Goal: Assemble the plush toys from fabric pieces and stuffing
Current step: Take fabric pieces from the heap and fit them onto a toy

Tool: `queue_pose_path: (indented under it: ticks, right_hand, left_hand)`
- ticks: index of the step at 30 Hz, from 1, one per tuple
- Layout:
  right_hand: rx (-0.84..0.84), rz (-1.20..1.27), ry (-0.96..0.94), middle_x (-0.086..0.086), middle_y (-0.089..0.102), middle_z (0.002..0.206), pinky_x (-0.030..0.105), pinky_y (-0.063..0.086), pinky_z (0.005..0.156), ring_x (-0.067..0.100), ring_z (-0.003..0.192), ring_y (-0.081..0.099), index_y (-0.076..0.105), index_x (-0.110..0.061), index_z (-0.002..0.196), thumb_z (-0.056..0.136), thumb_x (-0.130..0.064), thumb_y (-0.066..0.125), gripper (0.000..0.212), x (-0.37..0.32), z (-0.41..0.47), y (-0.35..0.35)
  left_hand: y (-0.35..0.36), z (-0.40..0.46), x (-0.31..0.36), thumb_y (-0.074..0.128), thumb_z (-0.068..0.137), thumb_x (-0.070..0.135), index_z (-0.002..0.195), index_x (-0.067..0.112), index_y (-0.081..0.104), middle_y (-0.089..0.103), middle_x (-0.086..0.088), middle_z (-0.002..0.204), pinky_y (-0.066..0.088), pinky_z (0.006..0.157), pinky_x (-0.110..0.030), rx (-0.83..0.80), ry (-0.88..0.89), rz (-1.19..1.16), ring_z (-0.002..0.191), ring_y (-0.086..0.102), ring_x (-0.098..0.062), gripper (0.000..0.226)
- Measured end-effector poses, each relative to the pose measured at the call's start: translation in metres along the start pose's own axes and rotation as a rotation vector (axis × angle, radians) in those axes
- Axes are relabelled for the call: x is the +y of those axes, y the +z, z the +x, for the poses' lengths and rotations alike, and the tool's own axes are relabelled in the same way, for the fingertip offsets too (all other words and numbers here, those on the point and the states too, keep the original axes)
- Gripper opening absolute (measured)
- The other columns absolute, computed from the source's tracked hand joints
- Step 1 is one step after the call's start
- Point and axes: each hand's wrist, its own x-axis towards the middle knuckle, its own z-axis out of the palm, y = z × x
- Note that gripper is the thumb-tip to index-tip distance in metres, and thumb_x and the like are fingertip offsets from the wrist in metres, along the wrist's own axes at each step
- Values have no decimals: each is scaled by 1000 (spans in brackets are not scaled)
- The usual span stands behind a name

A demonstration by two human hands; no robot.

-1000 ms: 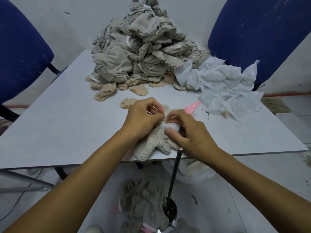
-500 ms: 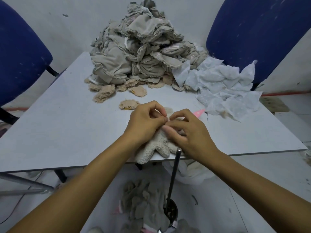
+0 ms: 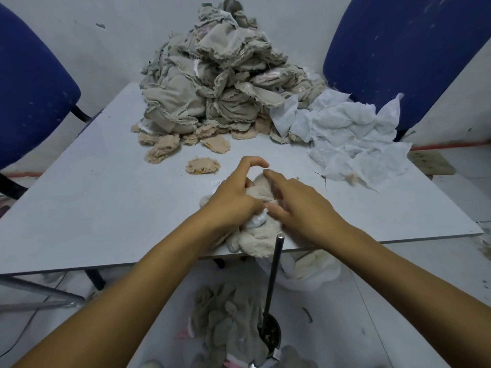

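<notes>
A beige plush toy (image 3: pixel 261 236) lies at the near edge of the grey table (image 3: pixel 93 208), its fuzzy legs hanging slightly over the rim. Both hands work on it from above. The left hand (image 3: pixel 233 200) has its fingers curled down into the toy's upper part, gripping the fabric, with the forefinger arched up and forward over the toy's head end. The right hand (image 3: pixel 297 205) lies on the toy's right side with fingers mostly straight, the forefinger reaching toward the left forefinger and the thumb pressing near a bit of white stuffing (image 3: pixel 257 221) that shows between the two hands. The toy sits directly beneath and between the palms, so most of its middle is hidden.

Farther back on the table stands a tall heap of grey-beige fabric pieces (image 3: pixel 212 83), with small tan fuzzy patches (image 3: pixel 203 166) scattered in front of it. To the right lies a pile of thin white cloth (image 3: pixel 353 139). A dark rod (image 3: pixel 273 277) rises from a black cup (image 3: pixel 269 334) on the floor just in front of the table edge, beside more grey plush pieces (image 3: pixel 228 322). Blue chairs (image 3: pixel 403 49) stand at both far corners.
</notes>
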Motion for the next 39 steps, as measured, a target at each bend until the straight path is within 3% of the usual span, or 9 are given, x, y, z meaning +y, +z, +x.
queue_pose_path:
  ticks: [4, 8, 14, 18, 22, 25, 30, 33, 39]
  right_hand:
    - [1, 176, -161, -13, 54, 85, 25, 41, 67, 2, 72, 53, 40, -30, 147, 97, -22, 55, 53, -7, -3, -4]
    - [87, 302, -171, -10, 62, 98, 23, 44, 71, -4, 73, 53, 49, -31, 140, 95, -13, 55, 49, -9, -5, 2]
    - [205, 261, -50, -6, 59, 116, 27, 44, 79, 8, 100, 55, 49, -30, 131, 98, -22, 53, 35, -6, -10, 13]
    - [279, 377, -96, -12, 56, 95, 9, 36, 68, -4, 80, 52, 55, -30, 117, 92, -14, 60, 31, -11, -12, 13]
    - [364, 418, -162, -19, 58, 89, 6, 36, 69, -7, 80, 53, 63, -25, 107, 82, -2, 64, 34, -21, -15, 15]
    - [388, 496, -103, -27, 58, 82, 7, 39, 69, -3, 80, 56, 60, -32, 105, 80, -13, 64, 31, -18, -10, 8]
    - [312, 712, 56, -11, 55, 75, 30, 50, 70, 5, 69, 56, 55, -44, 107, 84, -18, 64, 36, -5, -6, 3]
    - [223, 793, -8, -6, 56, 75, 40, 54, 68, 19, 63, 61, 58, -43, 107, 80, -16, 61, 38, -9, -7, 3]
    - [240, 685, -4, -2, 57, 76, 37, 53, 62, 21, 67, 61, 51, -44, 106, 80, -11, 55, 42, -17, -7, 5]
  left_hand:
    - [1, -1, -6, 59, 73, 0, 106, 48, 56, 58, 6, 88, 48, 56, -23, 257, 100, 94, 63, 54, -2, 59]
    - [4, -1, -13, 58, 78, 7, 108, 36, 58, 62, 7, 98, 52, 78, -38, 391, 227, 330, 92, 59, -13, 42]
    - [-4, 4, -16, 49, 75, 52, 115, 50, 60, 59, 11, 112, 42, 102, -44, -65, 43, 217, 116, 51, -13, 42]
    - [-2, 1, -15, 61, 78, 25, 103, 50, 65, 66, 14, 98, 54, 81, -34, 148, 111, 149, 91, 61, -2, 36]
    - [13, -1, -13, 63, 77, 10, 115, 38, 65, 62, 7, 101, 52, 82, -38, 411, 305, 339, 97, 59, -13, 47]
    - [10, 3, -14, 59, 87, 18, 129, 37, 61, 66, 5, 118, 47, 94, -41, 376, 267, 352, 111, 58, -16, 46]
    - [1, 5, -12, 51, 83, 37, 124, 48, 59, 65, 17, 117, 46, 94, -28, -60, 148, 262, 107, 57, 2, 43]
    - [3, 2, -13, 57, 82, 24, 118, 40, 66, 70, 18, 109, 50, 85, -20, 149, 196, 244, 100, 61, 0, 41]
    - [14, 4, -9, 53, 89, 24, 117, 35, 67, 73, 5, 102, 50, 79, -42, 385, 278, 558, 94, 63, -22, 33]
